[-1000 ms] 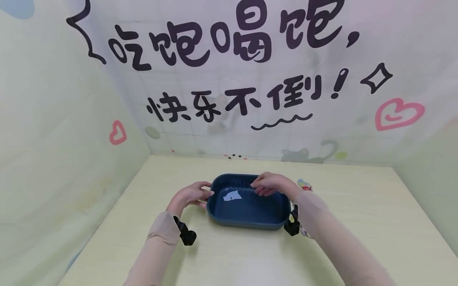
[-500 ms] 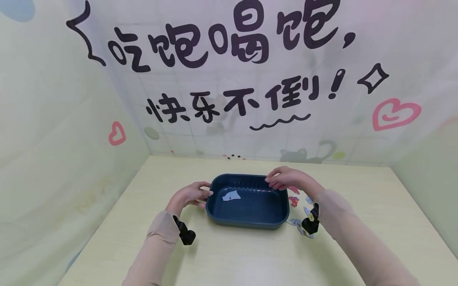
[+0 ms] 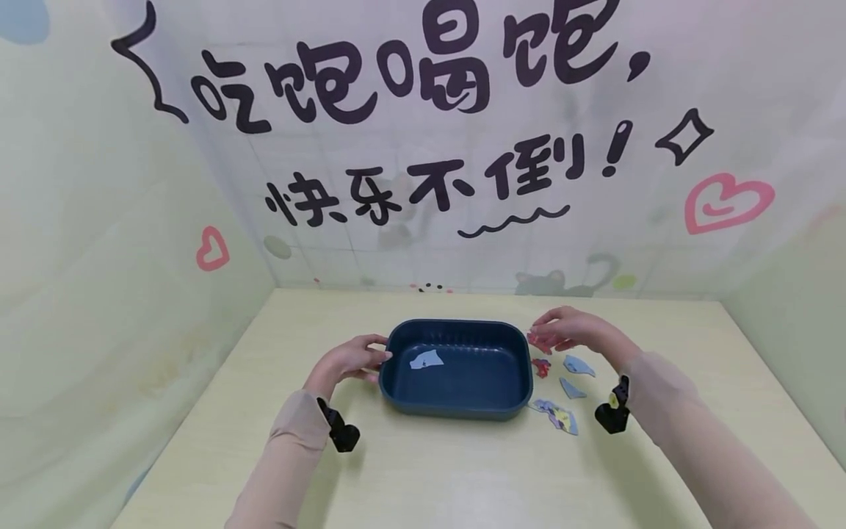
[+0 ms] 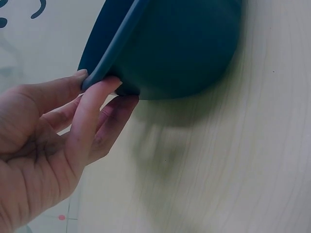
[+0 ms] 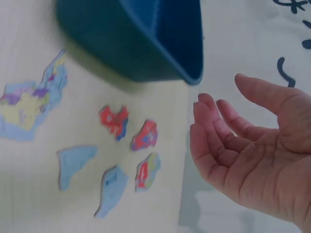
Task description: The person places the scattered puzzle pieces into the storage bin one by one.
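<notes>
A dark blue rectangular tub (image 3: 456, 414) stands on the table. My left hand (image 3: 353, 360) holds its left end; in the left wrist view the thumb and fingers (image 4: 127, 104) pinch the wall by the rim. Flat on the tub's floor lies one light-blue irregular piece (image 3: 426, 359), like a puzzle piece. My right hand (image 3: 571, 328) hovers beyond the tub's right end with relaxed fingers, and the right wrist view shows nothing in it. Below it lie a red piece (image 5: 114, 121), a red-and-blue piece (image 5: 145, 135) and a red-and-green piece (image 5: 146, 172).
Right of the tub are two light-blue pieces (image 3: 579, 365) and a larger multicoloured piece (image 3: 558, 416) near its front corner. A printed cloth wall (image 3: 410, 257) closes off the back of the pale wooden table (image 3: 436, 477).
My right hand has moved right, from over the tub to beyond its right end, uncovering the loose pieces there. The left hand keeps its hold, and the light-blue piece stays in the tub.
</notes>
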The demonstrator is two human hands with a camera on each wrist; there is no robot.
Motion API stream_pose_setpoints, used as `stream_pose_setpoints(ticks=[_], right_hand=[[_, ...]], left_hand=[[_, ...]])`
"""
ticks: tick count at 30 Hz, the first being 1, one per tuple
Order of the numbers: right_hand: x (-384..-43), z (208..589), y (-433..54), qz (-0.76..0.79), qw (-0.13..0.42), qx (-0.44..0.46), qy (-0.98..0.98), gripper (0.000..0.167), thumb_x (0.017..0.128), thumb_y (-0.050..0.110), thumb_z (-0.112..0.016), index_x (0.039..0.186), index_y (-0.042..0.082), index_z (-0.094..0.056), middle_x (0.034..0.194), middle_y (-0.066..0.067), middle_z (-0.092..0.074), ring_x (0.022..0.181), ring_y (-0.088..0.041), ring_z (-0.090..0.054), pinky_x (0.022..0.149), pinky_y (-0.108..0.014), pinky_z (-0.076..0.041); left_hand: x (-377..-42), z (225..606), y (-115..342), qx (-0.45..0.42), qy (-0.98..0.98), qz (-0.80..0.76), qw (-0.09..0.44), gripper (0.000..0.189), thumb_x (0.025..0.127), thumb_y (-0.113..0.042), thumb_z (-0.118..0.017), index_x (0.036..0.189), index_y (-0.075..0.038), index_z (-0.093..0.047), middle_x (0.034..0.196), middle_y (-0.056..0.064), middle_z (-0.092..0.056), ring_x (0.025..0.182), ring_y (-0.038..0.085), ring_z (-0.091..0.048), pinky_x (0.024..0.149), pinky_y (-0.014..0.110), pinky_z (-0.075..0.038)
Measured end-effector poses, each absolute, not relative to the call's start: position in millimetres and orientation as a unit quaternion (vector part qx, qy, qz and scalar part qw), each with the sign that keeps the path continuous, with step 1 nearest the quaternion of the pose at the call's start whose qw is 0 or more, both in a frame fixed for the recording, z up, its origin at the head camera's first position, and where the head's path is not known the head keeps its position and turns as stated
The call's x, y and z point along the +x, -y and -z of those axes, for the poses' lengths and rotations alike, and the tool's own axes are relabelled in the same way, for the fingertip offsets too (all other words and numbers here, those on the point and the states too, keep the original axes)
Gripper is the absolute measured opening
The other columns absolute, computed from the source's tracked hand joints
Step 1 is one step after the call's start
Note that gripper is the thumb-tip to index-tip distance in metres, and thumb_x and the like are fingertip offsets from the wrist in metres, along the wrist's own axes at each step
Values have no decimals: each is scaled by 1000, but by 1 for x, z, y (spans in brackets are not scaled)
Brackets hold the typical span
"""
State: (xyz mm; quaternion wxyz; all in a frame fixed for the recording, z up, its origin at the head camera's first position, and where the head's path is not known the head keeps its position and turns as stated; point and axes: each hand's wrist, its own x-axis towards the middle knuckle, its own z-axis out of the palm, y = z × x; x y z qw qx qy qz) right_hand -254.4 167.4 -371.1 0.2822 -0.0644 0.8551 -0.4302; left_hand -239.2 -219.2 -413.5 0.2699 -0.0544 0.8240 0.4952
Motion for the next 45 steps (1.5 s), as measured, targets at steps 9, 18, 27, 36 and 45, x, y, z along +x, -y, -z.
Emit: stream_pose_setpoints(ticks=[9,18,27,36,45], right_hand=[[-256,384,-191,412,284,-22,-865,46,93,26,-52,122,-9,-45,107,-20,-61,88,-20,-58,79,-30,-51],[-256,404,-210,410,290,5,-865,43,91,25,-54,118,-9,-48,83,-2,-59,74,-13,-52,70,-26,-48],[-252,422,-223,409,238,26,-881,44,88,19,-58,116,-14,-46,78,-3,-58,68,-10,-49,61,-24,-46],[-246,434,-223,332,241,32,-911,49,81,20,-65,112,-11,-43,96,-18,-48,78,-20,-45,65,-26,-43],[-246,442,-216,310,201,17,-929,42,75,10,-73,102,-11,-50,96,-20,-53,84,-26,-49,73,-34,-43]], left_hand=[[-242,411,223,-58,-822,-498,269,47,94,-16,-51,136,-5,-35,124,22,-53,106,28,-59,69,29,-56],[-239,415,226,-59,-820,-503,266,46,94,-16,-51,136,-5,-36,122,20,-54,104,25,-60,68,28,-56],[-237,417,225,-60,-821,-501,269,47,93,-17,-52,136,-5,-36,120,19,-55,101,23,-61,67,27,-56],[-239,416,222,-58,-822,-498,269,48,93,-17,-53,136,-6,-36,124,19,-54,106,26,-60,69,28,-56],[-239,416,221,-57,-817,-506,270,47,93,-15,-52,136,-5,-36,124,21,-54,105,27,-60,68,28,-56]])
